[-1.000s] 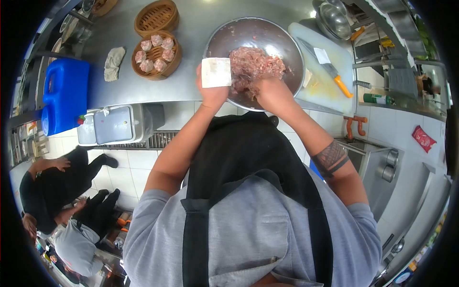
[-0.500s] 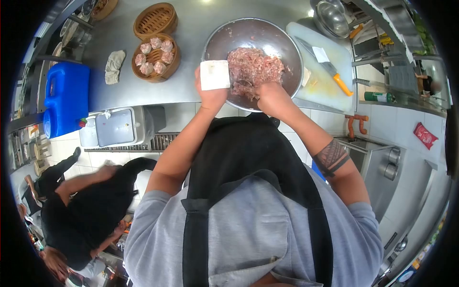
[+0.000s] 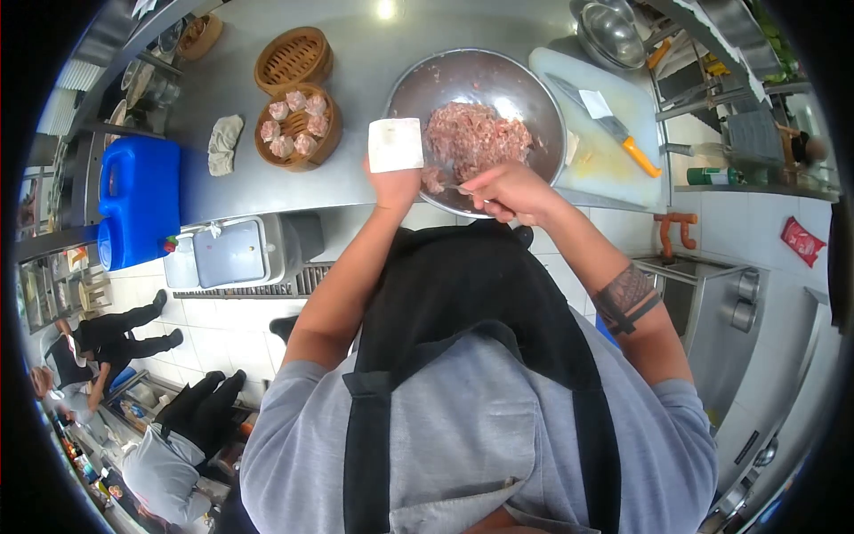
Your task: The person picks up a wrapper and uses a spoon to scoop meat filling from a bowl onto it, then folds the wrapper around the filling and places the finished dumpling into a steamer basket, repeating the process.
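Metal utensil (image 3: 455,188) bearing pink meat (image 3: 433,180) pointed left, roughly along the bench (image 3: 285,190) edge, right hand (image 3: 513,193) pinching it; white wrapper (image 3: 395,144) obscured how left hand (image 3: 395,186) gripped.

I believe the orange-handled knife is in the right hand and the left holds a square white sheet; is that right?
Not quite: the head view shows the knife on the cutting board; the left hand does hold the square white sheet.

Single view, from camera on wearer's head. It faces forward and steeply down. Quite near: grey shirt (image 3: 463,436) fills lower middle, left hand (image 3: 396,187) and right hand (image 3: 514,193) appear higher, metal worktop (image 3: 363,84) at top. Wide lens, edges curved, corners dark.
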A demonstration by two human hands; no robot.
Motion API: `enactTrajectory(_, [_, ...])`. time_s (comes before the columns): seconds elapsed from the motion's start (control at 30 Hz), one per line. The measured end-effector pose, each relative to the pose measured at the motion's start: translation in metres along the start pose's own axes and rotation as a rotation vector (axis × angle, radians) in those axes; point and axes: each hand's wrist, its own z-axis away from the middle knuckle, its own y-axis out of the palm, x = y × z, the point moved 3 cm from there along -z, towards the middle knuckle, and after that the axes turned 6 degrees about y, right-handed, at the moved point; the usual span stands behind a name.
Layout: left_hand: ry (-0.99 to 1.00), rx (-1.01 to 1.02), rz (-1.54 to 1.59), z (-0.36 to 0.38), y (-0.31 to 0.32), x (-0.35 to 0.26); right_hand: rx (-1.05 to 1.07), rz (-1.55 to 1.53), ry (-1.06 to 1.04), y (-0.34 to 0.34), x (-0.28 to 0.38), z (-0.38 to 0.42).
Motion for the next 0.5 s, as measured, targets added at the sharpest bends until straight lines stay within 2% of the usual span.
enactTrajectory(0.03, [0.001, -0.002, -0.001, -0.005, -0.003, -0.001, 0.001, 0.001, -0.002, -0.005, 0.0, 0.003])
enactTrajectory(0.1, [-0.153, -0.07, 0.261, -0.014, -0.01, 0.0, -0.069, -0.051, -0.046, -0.02, 0.003, 0.013])
enactTrajectory(0.13, [-0.153, -0.072, 0.26, -0.021, -0.015, -0.006, -0.069, -0.049, -0.047, -0.027, 0.006, 0.021])
enactTrajectory(0.2, [-0.217, -0.002, 0.411, -0.035, -0.023, -0.016, -0.111, -0.077, -0.105, -0.038, 0.021, 0.041])
enactTrajectory(0.23, [-0.215, -0.004, 0.41, -0.04, -0.026, -0.02, -0.11, -0.077, -0.107, -0.039, 0.029, 0.051])
enactTrajectory(0.3, [-0.187, 0.167, 0.481, -0.048, -0.022, -0.03, -0.106, -0.114, -0.219, -0.04, 0.047, 0.072])
enactTrajectory(0.33, [-0.182, 0.168, 0.482, -0.049, -0.018, -0.028, -0.108, -0.116, -0.224, -0.039, 0.055, 0.081])
enactTrajectory(0.4, [0.274, 0.335, 0.064, -0.049, -0.008, -0.031, -0.024, -0.143, -0.304, -0.027, 0.07, 0.092])
enactTrajectory(0.43, [0.05, 0.392, 0.272, -0.058, -0.008, -0.045, -0.024, -0.144, -0.309, -0.023, 0.071, 0.092])
enactTrajectory(0.5, [0.033, 0.39, 0.304, -0.064, -0.016, -0.068, -0.031, -0.12, -0.348, -0.012, 0.073, 0.091])
